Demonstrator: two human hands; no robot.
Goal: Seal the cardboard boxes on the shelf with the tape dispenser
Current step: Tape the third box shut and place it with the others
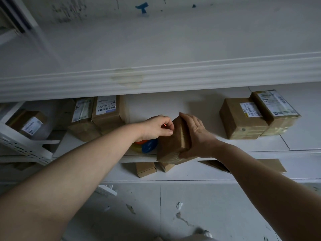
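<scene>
So the box sat at the front edge of the shelf, its near end hanging off a bit. Long axis ran roughly 6 to 12 o'clock, tipped a touch toward 1. Right arm stretched in from 5 o'clock, and the right hand gripped the box, fingers spread over the far end, thumb hooked round the near corner. Left arm lay in from 8 o'clock, left hand curled around the tape dispenser. It peeked out orange and blue under the palm, right against the box's left side. Labelled boxes sat off at 2 o'clock, more at 10.
</scene>
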